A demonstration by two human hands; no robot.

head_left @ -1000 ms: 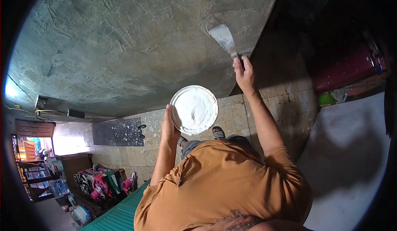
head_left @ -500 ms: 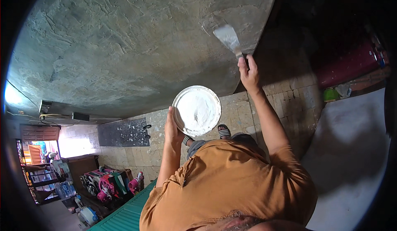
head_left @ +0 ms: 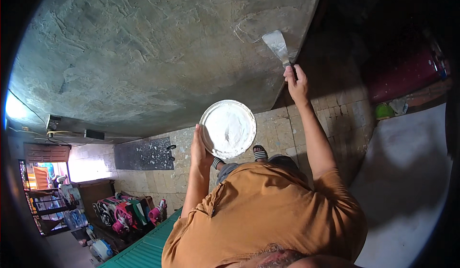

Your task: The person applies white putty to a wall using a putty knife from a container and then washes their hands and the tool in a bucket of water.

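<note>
My right hand (head_left: 297, 83) is closed round the dark handle of a putty knife (head_left: 277, 46). Its broad, pale-smeared blade lies against the grey wall (head_left: 158, 42), close to the wall's right edge. Ridges and thin streaks of filler show on that wall, including a curved line left of the blade. In front of my body, my left hand (head_left: 198, 148) grips the side of a round tub (head_left: 229, 129) full of white paste. The thumb rests along the tub's left side, while the other fingers are hidden beneath it.
Below me is a tiled floor (head_left: 275, 129), with a dark splattered mat (head_left: 143, 154) to the left. A green ridged surface (head_left: 143, 244) and pink-and-black items (head_left: 122, 215) stand at lower left. To the right are a dark red object (head_left: 402, 71) and a white surface (head_left: 402, 181).
My right hand has moved a little to the right with the putty knife, toward the wall's edge. The tub and my left hand have stayed in place.
</note>
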